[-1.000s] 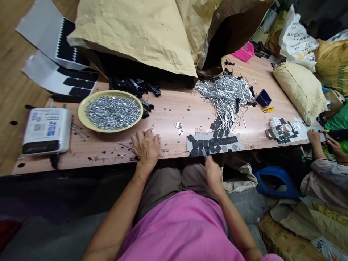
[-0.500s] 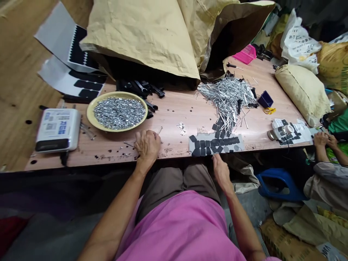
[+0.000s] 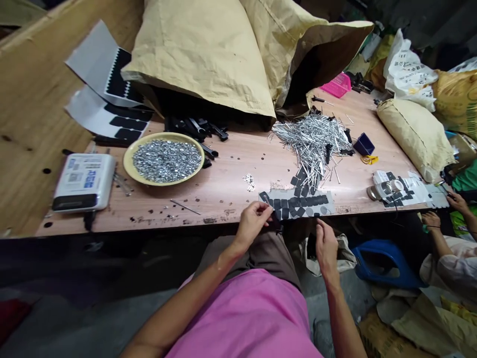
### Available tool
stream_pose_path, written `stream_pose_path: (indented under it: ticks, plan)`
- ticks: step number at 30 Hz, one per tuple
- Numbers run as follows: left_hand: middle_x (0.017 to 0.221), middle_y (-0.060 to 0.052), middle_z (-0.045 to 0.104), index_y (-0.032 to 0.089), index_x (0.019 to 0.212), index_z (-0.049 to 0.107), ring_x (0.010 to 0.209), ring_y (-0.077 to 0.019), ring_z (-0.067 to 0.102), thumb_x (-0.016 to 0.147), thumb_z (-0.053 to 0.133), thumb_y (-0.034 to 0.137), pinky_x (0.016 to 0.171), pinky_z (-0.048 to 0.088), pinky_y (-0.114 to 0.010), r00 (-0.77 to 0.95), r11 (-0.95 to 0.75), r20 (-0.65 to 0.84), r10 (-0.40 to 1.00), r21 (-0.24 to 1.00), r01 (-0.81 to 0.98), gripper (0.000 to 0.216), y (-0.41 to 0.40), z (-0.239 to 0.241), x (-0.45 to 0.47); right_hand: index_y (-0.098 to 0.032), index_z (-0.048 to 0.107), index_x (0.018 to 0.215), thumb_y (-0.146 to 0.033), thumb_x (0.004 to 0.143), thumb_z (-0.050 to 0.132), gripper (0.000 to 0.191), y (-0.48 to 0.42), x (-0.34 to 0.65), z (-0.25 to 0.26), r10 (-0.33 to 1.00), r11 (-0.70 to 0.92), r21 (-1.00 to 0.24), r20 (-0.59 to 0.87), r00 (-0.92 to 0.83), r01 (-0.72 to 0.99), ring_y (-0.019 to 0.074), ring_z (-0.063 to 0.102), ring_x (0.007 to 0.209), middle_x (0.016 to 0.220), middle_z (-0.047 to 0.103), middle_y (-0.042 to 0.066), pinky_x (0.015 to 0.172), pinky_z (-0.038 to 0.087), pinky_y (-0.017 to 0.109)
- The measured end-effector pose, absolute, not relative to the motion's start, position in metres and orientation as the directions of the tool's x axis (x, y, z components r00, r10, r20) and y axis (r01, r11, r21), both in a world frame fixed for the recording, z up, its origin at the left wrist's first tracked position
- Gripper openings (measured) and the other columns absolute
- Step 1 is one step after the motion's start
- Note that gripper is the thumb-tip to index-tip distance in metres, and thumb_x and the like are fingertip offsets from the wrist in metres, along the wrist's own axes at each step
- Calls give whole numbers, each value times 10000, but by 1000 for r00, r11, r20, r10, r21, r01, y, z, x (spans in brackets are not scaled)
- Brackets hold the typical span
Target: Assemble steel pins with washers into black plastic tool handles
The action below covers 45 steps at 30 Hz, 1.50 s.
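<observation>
My left hand [image 3: 254,219] is pinched closed at the left end of a grey backing sheet [image 3: 274,194] that bears rows of black stick-on pads [image 3: 294,202]. A small shiny bit shows near its fingertips, but what they hold is unclear. My right hand [image 3: 327,243] is also closed in a pinch, just below the sheet's front edge; a small dark piece shows by its fingertip, too small to name. Behind the sheet lies a heap of thin metal rods [image 3: 315,136]. A single metal rod [image 3: 185,206] rests on the table to the left of my left hand.
A yellow bowl [image 3: 126,161] of metal washers and a white device [image 3: 85,174] stand at left. Large paper sacks [image 3: 201,54] lean over black tools [image 3: 196,130]. Small washers [image 3: 248,182] lie mid-table. A glass jar [image 3: 380,191] and a co-worker's hands [image 3: 432,220] are at right.
My left hand has left the rod area and moved right to the backing sheet, leaving one rod lying on the table. My right hand has shifted slightly right and down.
</observation>
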<state>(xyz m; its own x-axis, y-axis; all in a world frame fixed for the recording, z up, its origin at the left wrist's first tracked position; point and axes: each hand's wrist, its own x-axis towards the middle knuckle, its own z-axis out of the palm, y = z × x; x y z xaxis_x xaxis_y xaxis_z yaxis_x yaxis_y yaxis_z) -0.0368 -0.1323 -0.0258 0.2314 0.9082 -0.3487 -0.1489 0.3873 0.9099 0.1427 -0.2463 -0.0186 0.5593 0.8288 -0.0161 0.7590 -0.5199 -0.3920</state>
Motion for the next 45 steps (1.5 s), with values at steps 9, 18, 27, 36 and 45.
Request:
stream_pose_path:
  ticks: [9,18,27,36,45]
  plan:
    - [648,5,597,172,604,621,596,-104,541,639,667,323,565,444,-209,170,356,-341,924,932,-65,163,-171,-55,-4,-183,516,1218,-230,945,314,343,-227,61,-26,883,-469,-413,-247,400,780,166,634,958,1115,643,91,777,478,253]
    - [551,47,495,145,729,651,352,-40,342,701,556,566,361,244,-193,239,507,-476,846,858,-86,432,-176,-58,-18,-246,546,1090,-321,1002,254,313,-214,91,-11,765,-582,-70,-384,517,810,139,640,696,857,682,37,565,316,216]
    - [535,58,437,133,704,658,359,-17,316,603,641,672,345,209,-175,133,502,-484,865,832,-238,549,-173,-48,-48,-247,539,1086,-315,995,241,318,-212,68,-18,734,-549,-17,-488,473,836,165,665,735,836,690,49,588,360,220]
    - [533,56,437,139,687,653,367,-18,312,650,647,603,343,213,-177,35,399,-410,912,861,-314,465,-154,-37,-52,-242,524,1093,-308,993,221,326,-210,73,-16,729,-541,-9,-504,463,841,187,674,762,877,704,65,578,344,233]
    - [507,63,408,143,696,654,374,-31,301,671,632,592,349,213,-182,-39,348,-375,926,890,-294,450,-144,-41,-59,-248,537,1103,-307,988,184,377,-211,69,-16,748,-543,-75,-497,440,837,176,633,703,842,682,44,581,352,239]
